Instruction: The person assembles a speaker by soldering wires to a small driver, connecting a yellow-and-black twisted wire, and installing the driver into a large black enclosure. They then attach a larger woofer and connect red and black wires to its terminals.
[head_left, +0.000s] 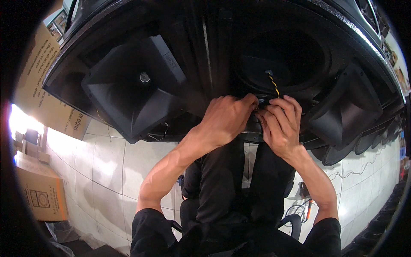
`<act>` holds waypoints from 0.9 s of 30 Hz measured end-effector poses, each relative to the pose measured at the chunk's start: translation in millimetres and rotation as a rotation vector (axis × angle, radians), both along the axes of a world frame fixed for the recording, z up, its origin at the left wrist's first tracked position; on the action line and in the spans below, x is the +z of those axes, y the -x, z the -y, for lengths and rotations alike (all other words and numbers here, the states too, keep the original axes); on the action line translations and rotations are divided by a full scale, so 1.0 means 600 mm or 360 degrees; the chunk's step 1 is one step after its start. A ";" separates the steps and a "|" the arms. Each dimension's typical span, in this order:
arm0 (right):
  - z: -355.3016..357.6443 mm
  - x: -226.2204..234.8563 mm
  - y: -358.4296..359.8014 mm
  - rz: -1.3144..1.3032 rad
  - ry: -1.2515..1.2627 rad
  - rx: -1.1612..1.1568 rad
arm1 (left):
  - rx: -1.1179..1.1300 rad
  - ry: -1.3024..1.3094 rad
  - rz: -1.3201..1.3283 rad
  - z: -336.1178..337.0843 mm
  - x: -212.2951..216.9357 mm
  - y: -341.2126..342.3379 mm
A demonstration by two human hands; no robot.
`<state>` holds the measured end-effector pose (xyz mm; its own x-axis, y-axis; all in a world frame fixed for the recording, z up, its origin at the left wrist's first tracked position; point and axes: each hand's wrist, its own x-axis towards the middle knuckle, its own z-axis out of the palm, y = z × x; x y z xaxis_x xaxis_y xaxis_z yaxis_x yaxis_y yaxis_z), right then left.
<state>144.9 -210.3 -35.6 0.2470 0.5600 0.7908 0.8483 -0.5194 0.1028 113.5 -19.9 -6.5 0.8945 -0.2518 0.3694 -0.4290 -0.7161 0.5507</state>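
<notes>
A large black speaker cabinet (214, 47) lies in front of me with its open face toward me. My left hand (227, 118) and my right hand (280, 124) meet at the lower rim of the round woofer opening (284, 55). Their fingertips pinch a small dark part there, which is mostly hidden. A twisted yellow and black wire (273, 85) runs from inside the opening down to my fingers. A black square horn (137, 85) sits in the cabinet to the left of my hands.
Another black horn (346, 113) sits at the right of the cabinet. Cardboard boxes (43, 192) stand on the white tiled floor (107, 171) at the left. An orange-handled tool (309, 207) and loose wires lie on the floor at the right. My dark-trousered legs are below.
</notes>
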 end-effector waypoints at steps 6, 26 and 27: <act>-0.003 0.001 0.002 0.0007 -0.0028 0.0002 | 0.0020 -0.0099 0.0029 0.003 0.002 -0.007; -0.001 0.001 -0.003 0.0047 0.0046 0.0036 | -0.0262 -0.1007 0.0110 0.012 0.051 -0.019; -0.002 0.003 -0.002 0.0047 0.0050 0.0036 | -0.0273 -0.0979 0.0153 0.009 0.046 -0.022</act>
